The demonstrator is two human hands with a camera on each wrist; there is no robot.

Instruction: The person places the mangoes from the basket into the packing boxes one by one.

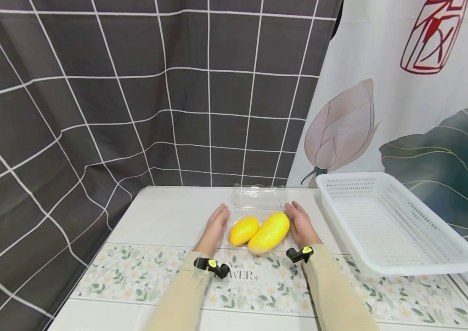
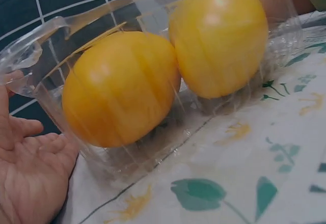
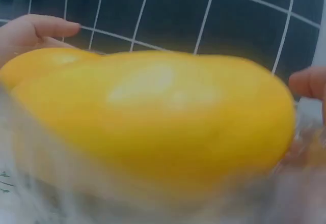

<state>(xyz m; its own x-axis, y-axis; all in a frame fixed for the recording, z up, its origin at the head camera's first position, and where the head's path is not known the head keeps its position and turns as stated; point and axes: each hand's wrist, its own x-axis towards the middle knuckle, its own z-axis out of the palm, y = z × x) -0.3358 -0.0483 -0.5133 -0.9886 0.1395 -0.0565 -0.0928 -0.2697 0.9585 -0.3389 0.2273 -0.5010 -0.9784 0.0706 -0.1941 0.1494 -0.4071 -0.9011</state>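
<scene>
A clear plastic clamshell box (image 2: 81, 155) stands on the table with its lid (image 1: 259, 196) folded back toward the far edge. Two smooth yellow oval fruits, the kind uncertain, lie side by side inside: a smaller fruit (image 1: 244, 231) on the left and a longer fruit (image 1: 270, 232) on the right. My left hand (image 1: 215, 226) is at the box's left side, palm inward and fingers extended. At the right side is my right hand (image 1: 301, 224), its fingers pointing forward along the wall. Blurred plastic crosses the lower right wrist view.
A white perforated basket (image 1: 382, 271) sits at the table's right, beyond my right forearm. A flower-print band (image 1: 134, 274) crosses the white table (image 1: 167, 216). Dark grid-patterned cloth (image 1: 184, 96) hangs behind and to the left; a pale printed curtain hangs at the right.
</scene>
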